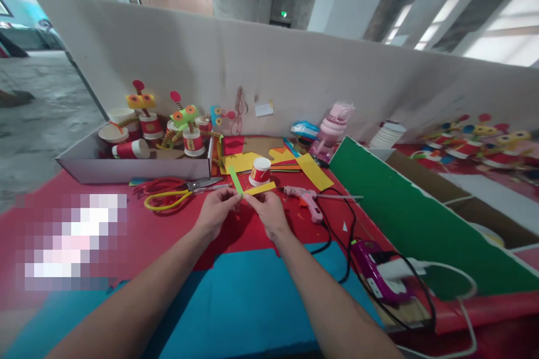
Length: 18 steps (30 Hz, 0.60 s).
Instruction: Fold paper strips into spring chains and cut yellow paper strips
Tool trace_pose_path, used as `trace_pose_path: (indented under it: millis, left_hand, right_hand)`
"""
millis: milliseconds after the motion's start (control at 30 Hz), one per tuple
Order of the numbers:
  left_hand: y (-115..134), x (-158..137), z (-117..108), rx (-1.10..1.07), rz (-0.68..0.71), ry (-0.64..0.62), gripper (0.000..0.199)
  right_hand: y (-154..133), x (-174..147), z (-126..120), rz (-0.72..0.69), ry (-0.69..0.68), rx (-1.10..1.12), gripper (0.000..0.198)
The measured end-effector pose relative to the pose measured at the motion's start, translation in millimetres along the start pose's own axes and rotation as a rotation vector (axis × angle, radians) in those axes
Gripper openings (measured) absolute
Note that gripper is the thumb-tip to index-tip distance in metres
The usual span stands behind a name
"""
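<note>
My left hand [216,210] and my right hand [269,213] meet over the red tabletop, fingers pinched. Between them are a green paper strip [236,180], slanting up to the left, and a yellow paper strip [261,188], slanting up to the right. The strips come together at my fingertips; whether they are stuck there I cannot tell. Just behind stands an upside-down red and white paper cup [260,171]. A pink hot glue gun [309,202] with a glue stick in its back lies right of my right hand. Scissors [177,193] with yellow and red handles lie left of my left hand.
A white box [138,171] at the left holds paper-cup figures and cups. Yellow paper sheets [314,171] lie behind the cup. A green-sided box [404,207] stands at the right. Cables run to a purple power strip [381,272]. Blue board [252,297] lies in front.
</note>
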<state>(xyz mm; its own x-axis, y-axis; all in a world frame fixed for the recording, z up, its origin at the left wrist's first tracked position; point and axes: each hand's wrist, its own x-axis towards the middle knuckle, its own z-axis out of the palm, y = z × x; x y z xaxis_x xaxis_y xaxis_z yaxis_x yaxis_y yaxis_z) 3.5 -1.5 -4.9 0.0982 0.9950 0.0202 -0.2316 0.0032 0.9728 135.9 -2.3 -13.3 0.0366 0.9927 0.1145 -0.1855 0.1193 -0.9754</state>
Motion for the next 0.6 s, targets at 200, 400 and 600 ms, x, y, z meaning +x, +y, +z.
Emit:
trace_pose_path:
  millis: [200,400,600]
  left_hand:
    - [0.6,2.1,0.3,-0.006,-0.013,0.05,0.025]
    - [4.1,0.5,1.1,-0.14,-0.101,-0.023,0.026]
    - [0.7,0.5,1.0,-0.106,-0.081,-0.047,0.025]
  right_hand:
    - [-2.2,3.4,-5.1,-0.008,0.019,0.051,0.014]
    - [-3.6,4.9,-4.9,0.192,-0.039,0.334,0.02]
    - [-1.6,1.9,-3.5,0.286,-0.12,0.432,0.029]
